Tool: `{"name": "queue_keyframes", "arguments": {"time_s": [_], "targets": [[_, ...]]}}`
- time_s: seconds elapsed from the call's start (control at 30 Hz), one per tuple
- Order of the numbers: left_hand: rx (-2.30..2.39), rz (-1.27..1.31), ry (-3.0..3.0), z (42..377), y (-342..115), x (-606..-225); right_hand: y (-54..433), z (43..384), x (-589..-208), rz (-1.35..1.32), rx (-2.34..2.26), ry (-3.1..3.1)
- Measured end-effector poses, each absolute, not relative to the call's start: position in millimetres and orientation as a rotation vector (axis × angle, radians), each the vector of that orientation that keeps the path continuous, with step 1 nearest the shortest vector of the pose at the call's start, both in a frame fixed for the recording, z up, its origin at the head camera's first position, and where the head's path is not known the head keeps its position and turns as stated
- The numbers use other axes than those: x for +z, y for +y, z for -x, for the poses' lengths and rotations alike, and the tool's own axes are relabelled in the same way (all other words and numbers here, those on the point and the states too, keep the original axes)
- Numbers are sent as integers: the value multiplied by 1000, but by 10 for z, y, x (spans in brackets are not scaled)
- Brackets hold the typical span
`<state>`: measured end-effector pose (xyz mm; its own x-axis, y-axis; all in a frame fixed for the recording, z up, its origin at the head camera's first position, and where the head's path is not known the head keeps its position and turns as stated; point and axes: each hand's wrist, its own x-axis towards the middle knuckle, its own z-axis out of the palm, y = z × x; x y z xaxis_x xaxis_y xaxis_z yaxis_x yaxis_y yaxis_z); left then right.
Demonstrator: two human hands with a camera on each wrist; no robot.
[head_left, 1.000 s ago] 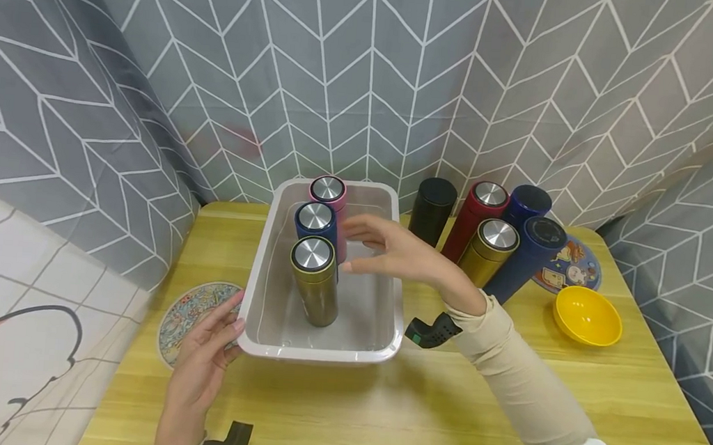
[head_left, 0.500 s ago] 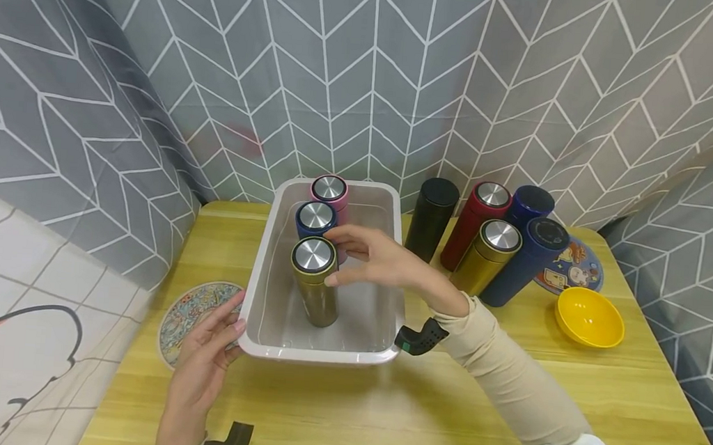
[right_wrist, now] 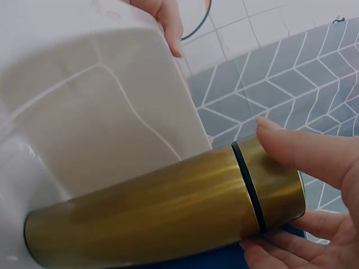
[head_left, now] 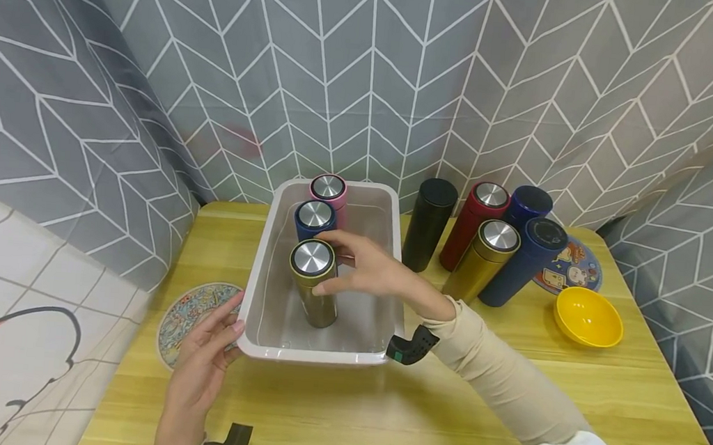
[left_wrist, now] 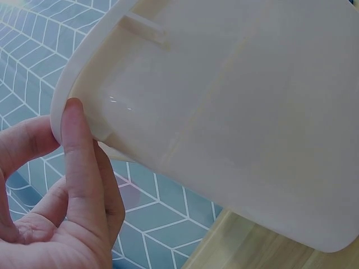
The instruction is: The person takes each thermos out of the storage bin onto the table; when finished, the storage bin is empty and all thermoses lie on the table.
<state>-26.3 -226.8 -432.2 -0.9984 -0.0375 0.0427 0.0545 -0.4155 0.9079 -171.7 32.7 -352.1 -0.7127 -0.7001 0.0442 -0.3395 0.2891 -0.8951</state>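
A gold thermos (head_left: 319,302) with a silver-topped lid stands in a white plastic tub (head_left: 321,354). My right hand (head_left: 365,268) holds it near the lid; in the right wrist view the thumb lies over the gold cap and the fingers curl beneath. Behind it in the tub stand a blue thermos (head_left: 314,220) and a pink thermos (head_left: 330,189), in a row along the left side. With thumb and fingers, my left hand (head_left: 204,357) grips the tub's front left rim, which the left wrist view shows from underneath.
Right of the tub stand a black thermos (head_left: 428,221), a red thermos (head_left: 472,225), another gold thermos (head_left: 485,260) and two blue ones. A yellow bowl (head_left: 588,317) and a round patterned mat (head_left: 579,268) lie farther right. Another mat (head_left: 179,320) is partly beneath the left hand.
My right hand has moved left and toward me, from beside the blue thermos onto the gold thermos's upper part. The left hand stays on the tub's rim.
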Motion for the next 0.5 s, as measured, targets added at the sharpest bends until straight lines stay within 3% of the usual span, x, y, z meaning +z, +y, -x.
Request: {"name": "queue_keyframes", "arguments": {"time_s": [0.5], "targets": [[-2606,0,-1660,260,-2264,-4324,245,1647,-3572,791,-1399,2321]]}}
